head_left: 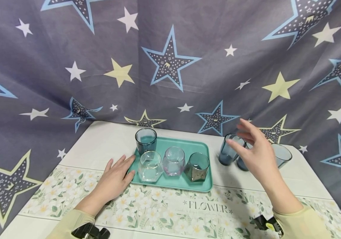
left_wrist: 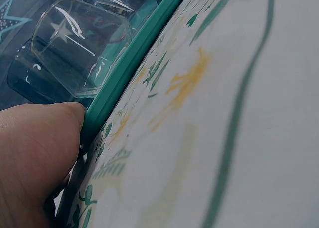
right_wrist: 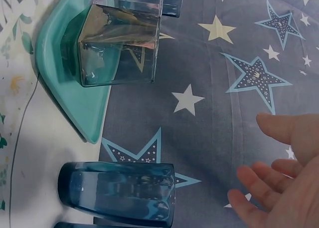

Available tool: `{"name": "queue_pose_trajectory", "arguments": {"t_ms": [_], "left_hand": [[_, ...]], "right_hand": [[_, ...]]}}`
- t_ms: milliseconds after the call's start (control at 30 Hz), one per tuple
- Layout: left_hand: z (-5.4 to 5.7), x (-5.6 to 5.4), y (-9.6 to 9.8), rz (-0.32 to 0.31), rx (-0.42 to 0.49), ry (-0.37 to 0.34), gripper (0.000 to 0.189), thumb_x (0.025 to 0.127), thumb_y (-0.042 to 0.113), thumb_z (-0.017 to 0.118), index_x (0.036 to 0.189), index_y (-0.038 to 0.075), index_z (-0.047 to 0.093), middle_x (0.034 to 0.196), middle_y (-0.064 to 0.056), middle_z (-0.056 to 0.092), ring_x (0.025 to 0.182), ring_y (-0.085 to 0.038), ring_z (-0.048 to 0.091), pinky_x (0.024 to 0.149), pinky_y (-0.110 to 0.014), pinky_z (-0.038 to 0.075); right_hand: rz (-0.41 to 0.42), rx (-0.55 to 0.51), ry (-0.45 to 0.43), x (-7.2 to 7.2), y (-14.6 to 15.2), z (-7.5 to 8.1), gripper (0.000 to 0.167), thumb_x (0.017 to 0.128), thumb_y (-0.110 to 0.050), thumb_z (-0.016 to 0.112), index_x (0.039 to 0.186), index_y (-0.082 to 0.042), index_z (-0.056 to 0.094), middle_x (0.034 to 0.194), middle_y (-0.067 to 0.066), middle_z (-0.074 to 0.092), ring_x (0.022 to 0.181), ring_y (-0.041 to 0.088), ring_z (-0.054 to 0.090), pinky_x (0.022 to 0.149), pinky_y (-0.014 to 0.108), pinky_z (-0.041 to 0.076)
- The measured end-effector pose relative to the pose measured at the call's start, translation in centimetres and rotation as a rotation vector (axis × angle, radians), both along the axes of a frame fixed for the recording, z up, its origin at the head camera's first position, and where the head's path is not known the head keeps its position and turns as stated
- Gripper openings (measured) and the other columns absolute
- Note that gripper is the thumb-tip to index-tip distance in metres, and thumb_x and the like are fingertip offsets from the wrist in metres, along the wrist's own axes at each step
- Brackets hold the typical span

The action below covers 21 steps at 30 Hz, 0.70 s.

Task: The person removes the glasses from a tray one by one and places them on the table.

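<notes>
My left hand lies palm down at the left edge of a teal tray, its thumb and index fingertip touching the rim. On the tray stand a blue tumbler, a clear faceted glass, a pinkish glass and a smoky square-based glass. To the right, my right hand hovers with thumb and fingers spread, overlapping a second blue tumbler in the head view. A gap separates them in the right wrist view, and nothing is in the hand.
Behind the right hand, another blue glass and a pale glass are partly hidden. A white tablecloth with a floral band covers the table. Grey star-patterned fabric hangs along the back and sides.
</notes>
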State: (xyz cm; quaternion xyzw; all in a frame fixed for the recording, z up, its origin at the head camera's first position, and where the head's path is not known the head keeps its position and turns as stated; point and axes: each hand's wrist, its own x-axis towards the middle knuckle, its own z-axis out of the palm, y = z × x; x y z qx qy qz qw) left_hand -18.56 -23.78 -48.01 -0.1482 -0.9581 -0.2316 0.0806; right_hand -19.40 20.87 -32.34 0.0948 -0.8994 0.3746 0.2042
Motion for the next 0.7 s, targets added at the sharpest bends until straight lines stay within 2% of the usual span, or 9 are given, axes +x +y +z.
{"name": "queue_pose_trajectory", "arguments": {"t_ms": [100, 367, 700], "left_hand": [[0.0, 0.0, 0.0, 0.000, 0.001, 0.001, 0.056, 0.114, 0.023, 0.062, 0.165, 0.003, 0.050, 0.166, -0.019, 0.052, 0.158, -0.047, 0.040, 0.128, -0.074, 0.012], [-0.1, -0.2, 0.0, -0.002, 0.002, 0.007, 0.057, 0.114, 0.025, 0.062, 0.165, 0.002, 0.050, 0.166, -0.019, 0.052, 0.158, -0.048, 0.040, 0.127, -0.075, 0.012], [0.0, 0.0, 0.1, 0.001, 0.004, 0.004, 0.057, 0.114, 0.024, 0.062, 0.165, 0.003, 0.050, 0.166, -0.019, 0.052, 0.158, -0.047, 0.040, 0.128, -0.074, 0.012]], "right_hand": [[0.000, -0.008, -0.002, 0.0, -0.1, 0.1, 0.081, 0.099, -0.027, 0.088, 0.169, -0.019, 0.048, 0.153, 0.008, 0.065, 0.132, 0.035, 0.068, 0.113, 0.059, 0.051], [0.040, -0.042, 0.026, -0.2, -1.5, 0.3, 0.079, 0.098, -0.021, 0.090, 0.166, -0.018, 0.052, 0.149, 0.009, 0.067, 0.129, 0.033, 0.070, 0.112, 0.049, 0.054], [0.079, -0.043, -0.008, -1.0, -3.7, 0.3, 0.079, 0.099, -0.022, 0.088, 0.168, -0.019, 0.049, 0.153, 0.007, 0.065, 0.131, 0.032, 0.068, 0.114, 0.053, 0.052]]}}
